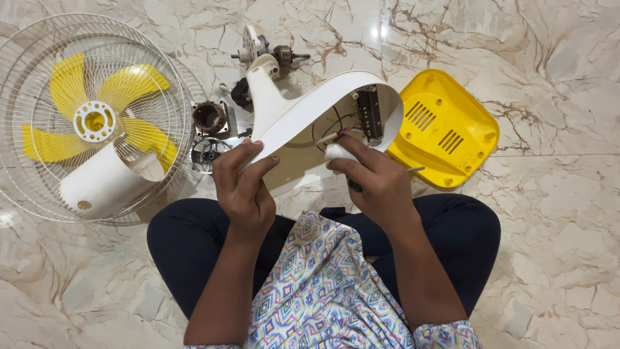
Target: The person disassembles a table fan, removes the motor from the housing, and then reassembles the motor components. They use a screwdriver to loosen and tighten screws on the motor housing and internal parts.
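A white plastic fan base housing [310, 106] is tilted up in front of me, its open underside showing wires and a switch block [369, 115]. My left hand [244, 187] grips the housing's near rim. My right hand [371, 178] holds a small white part [337, 152] at the opening, and a thin tool with a dark handle [416, 169] sticks out from the same hand. I sit cross-legged on the floor, with the housing above my knees.
On the marble floor to the left lies a wire fan guard [19, 84] with yellow blades [129, 84] and a white motor cover [106, 181]. Motor parts [210, 117] lie behind the housing. A yellow base cover [445, 126] rests at the right.
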